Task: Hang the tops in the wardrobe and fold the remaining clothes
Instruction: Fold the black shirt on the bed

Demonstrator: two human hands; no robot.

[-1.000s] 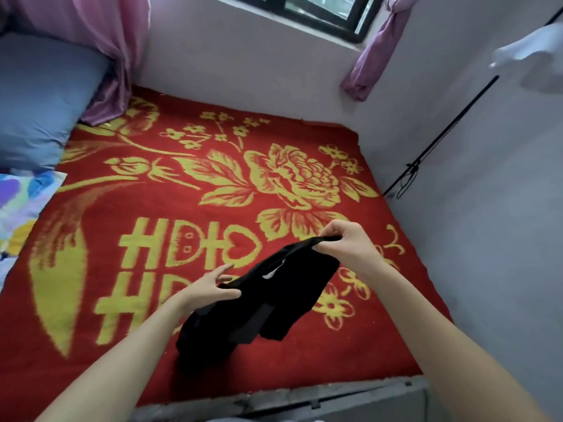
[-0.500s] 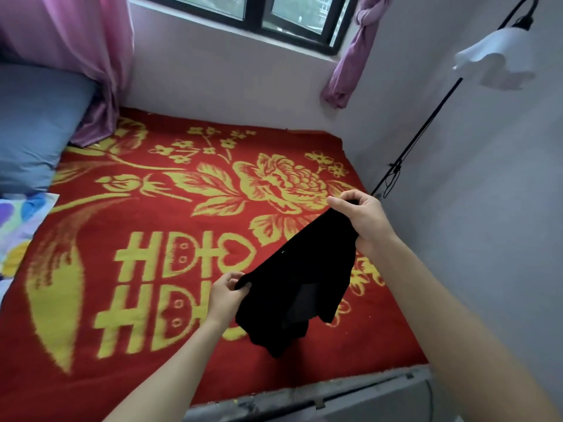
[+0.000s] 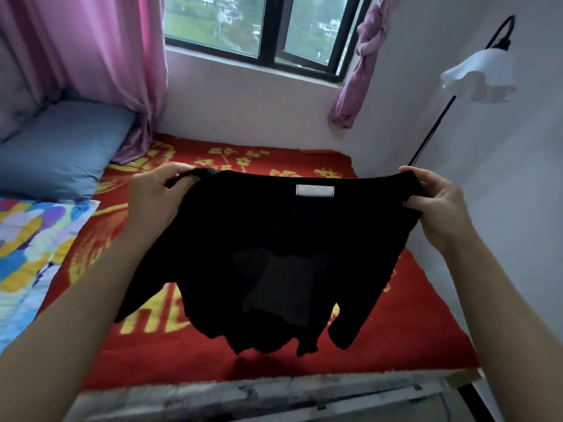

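Holding up a black soft-cloth garment (image 3: pixel 274 239) for a look, spread wide between two hands above the bed.

- Left hand (image 3: pixel 155 196): grip closed on one corner of the top edge, fingers curled over the cloth.
- Right hand (image 3: pixel 438 202): grip closed on the opposite corner, cloth pinched between thumb and fingers.
- The top edge is drawn fairly taut between them. A small white rectangular label (image 3: pixel 315 190) sits near its middle, facing the person.
- The body of the garment hangs free and appears clear of the red blanket with yellow flower pattern (image 3: pixel 411 330) below.
- A long flap droops at each side. They read as sleeves, so my guess is a long-sleeved top held by the shoulders, though the black cloth hides the seams.

Step in hand, as I judge it: sorting. The piece is opened out to tell whether it is a top for hanging or something to fold.

- If it is a top, the next move calls for a hanger and the wardrobe. Neither is in sight, so the person would have to turn away from the bed.
- If not, it can go down flat on the blanket for folding.

Around: blue pillow (image 3: pixel 61 147) and bright multicoloured quilt (image 3: pixel 30 239) at the left, pink curtain (image 3: pixel 91 56), dark-framed window (image 3: pixel 271 25), floor lamp with white frilled shade (image 3: pixel 481 77) at the right.
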